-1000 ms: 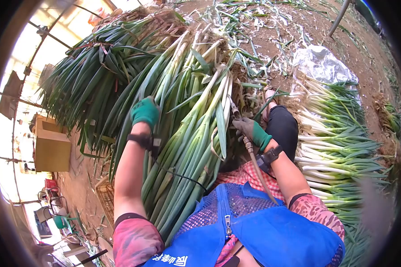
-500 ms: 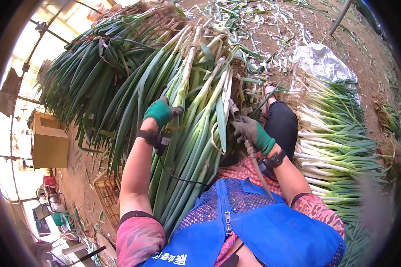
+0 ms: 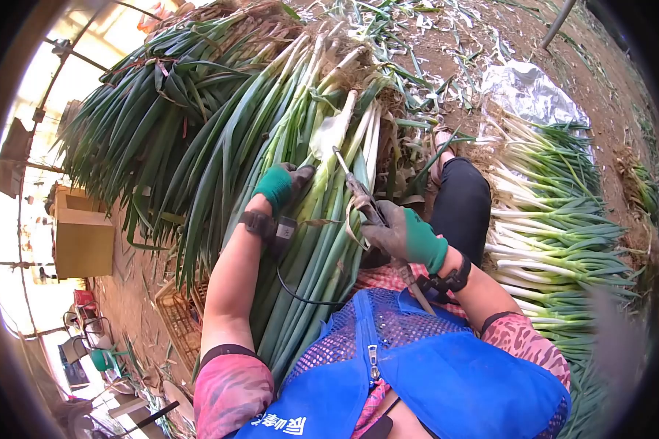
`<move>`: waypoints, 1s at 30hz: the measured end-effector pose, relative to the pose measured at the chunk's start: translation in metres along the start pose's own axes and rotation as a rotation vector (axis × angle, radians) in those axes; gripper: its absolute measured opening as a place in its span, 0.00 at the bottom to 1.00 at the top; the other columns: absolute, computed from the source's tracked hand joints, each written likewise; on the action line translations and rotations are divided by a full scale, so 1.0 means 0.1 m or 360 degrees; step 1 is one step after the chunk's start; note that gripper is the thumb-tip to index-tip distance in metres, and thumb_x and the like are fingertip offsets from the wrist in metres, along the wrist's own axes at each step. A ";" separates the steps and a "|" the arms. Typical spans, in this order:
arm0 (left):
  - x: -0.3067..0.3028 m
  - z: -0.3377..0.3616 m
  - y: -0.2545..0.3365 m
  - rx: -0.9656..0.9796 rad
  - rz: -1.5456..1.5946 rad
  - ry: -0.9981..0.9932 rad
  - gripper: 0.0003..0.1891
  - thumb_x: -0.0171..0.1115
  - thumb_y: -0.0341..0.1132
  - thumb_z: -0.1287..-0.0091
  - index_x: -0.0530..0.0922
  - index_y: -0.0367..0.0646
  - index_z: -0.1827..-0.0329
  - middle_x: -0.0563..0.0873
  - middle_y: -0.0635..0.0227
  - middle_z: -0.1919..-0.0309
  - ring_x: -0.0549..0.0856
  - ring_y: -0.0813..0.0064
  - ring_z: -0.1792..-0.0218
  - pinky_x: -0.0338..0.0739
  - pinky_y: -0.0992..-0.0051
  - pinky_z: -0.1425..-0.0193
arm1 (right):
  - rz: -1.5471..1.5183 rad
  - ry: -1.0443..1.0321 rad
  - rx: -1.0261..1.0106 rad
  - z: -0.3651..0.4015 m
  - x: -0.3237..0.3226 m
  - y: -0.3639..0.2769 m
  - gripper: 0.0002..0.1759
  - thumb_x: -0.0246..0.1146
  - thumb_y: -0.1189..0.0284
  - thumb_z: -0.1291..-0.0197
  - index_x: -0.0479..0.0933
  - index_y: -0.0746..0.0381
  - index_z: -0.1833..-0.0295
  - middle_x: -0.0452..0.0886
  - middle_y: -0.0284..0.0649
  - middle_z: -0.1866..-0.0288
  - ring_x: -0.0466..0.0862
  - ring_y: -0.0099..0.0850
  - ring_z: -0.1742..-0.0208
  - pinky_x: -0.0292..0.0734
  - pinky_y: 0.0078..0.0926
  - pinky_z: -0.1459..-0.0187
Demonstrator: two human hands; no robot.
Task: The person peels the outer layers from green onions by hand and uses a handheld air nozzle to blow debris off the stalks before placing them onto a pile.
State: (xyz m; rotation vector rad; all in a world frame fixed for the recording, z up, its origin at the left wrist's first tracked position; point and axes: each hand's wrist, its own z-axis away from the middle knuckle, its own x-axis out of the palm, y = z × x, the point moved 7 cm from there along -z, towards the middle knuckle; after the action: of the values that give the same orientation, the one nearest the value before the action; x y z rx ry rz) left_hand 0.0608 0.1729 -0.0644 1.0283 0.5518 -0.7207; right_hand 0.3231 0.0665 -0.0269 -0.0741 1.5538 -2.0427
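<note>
My left hand (image 3: 287, 184), in a green glove with a dark palm, is closed around the stalk of a long green onion (image 3: 316, 162) on top of a heap across my lap. Gloved the same way, my right hand (image 3: 401, 230) grips an air blow gun (image 3: 363, 199), its hose trailing toward my vest. The thin nozzle points up and left, its tip right at the pale stalk near my left fingers. A loose, whitish skin (image 3: 332, 133) bulges from that stalk just beyond the tip. Rooty ends of the heap face away from me.
To the left lies a bigger pile of unpeeled green onions (image 3: 150, 117). Cleaned white-stalked onions (image 3: 542, 241) form a long row at right, by a silvery sheet (image 3: 527, 95). A plastic crate (image 3: 177, 322) and a yellowish box (image 3: 84, 238) stand at left. Peelings litter the soil ahead.
My right hand has moved left and swung the blow gun's nozzle onto the onion stalk. My left hand has shifted slightly right, and pale skin now bulges on the stalk.
</note>
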 end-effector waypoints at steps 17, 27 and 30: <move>-0.22 0.46 0.50 0.0310 -0.0653 0.0047 0.20 0.72 0.44 0.40 0.85 0.39 0.51 0.89 0.52 0.59 0.88 0.55 0.57 0.78 0.61 0.49 | -0.0284 -0.0126 0.0196 -0.28 0.02 0.22 0.26 0.66 0.54 0.44 0.78 0.69 0.57 0.81 0.42 0.73 0.83 0.30 0.71 0.77 0.33 0.66; 0.10 0.35 0.43 0.0144 -0.0016 -0.0398 0.27 0.75 0.50 0.42 0.84 0.31 0.53 0.85 0.57 0.69 0.84 0.68 0.67 0.79 0.67 0.61 | -0.0118 -0.0202 0.0082 0.42 0.05 -0.07 0.27 0.66 0.54 0.42 0.77 0.68 0.51 0.84 0.49 0.66 0.85 0.40 0.64 0.78 0.37 0.59; 0.05 0.41 0.48 0.0339 -0.0083 -0.0448 0.35 0.77 0.50 0.48 0.79 0.25 0.49 0.88 0.53 0.62 0.87 0.66 0.63 0.81 0.66 0.57 | -0.0040 -0.0145 0.0030 0.43 0.01 -0.12 0.27 0.66 0.53 0.42 0.78 0.68 0.51 0.84 0.51 0.66 0.86 0.41 0.64 0.78 0.39 0.58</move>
State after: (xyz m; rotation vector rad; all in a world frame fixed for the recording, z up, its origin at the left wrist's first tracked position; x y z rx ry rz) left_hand 0.1033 0.1501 -0.0237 1.0889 0.2626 -0.9681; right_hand 0.3334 0.0307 -0.0024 -0.1778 1.4846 -2.0441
